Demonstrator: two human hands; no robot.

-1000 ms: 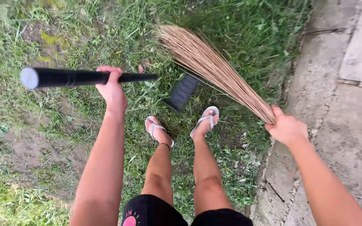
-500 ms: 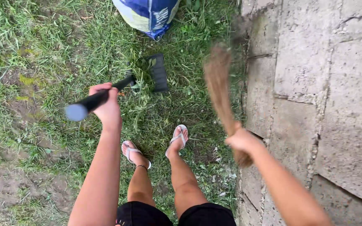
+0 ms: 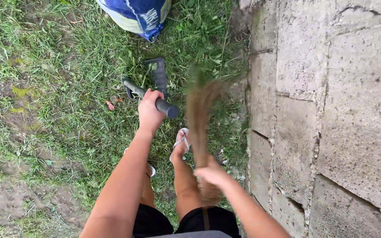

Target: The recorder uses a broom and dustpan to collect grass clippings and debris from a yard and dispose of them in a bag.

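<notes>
My left hand grips the black handle of a long-handled dustpan, whose dark pan rests on the grass ahead of my feet. My right hand holds a bundle broom of thin brown sticks, blurred with motion, its bristles pointing forward over the grass next to the paving edge. My sandalled foot stands between the two hands.
A blue and white sack lies on the grass at the top. Cracked concrete paving slabs fill the right side. Bare earth patches show at lower left.
The view has shifted forward and right. My left hand swung the handle from pointing left to pointing right. My right hand pulled the broom closer and toward the middle.
</notes>
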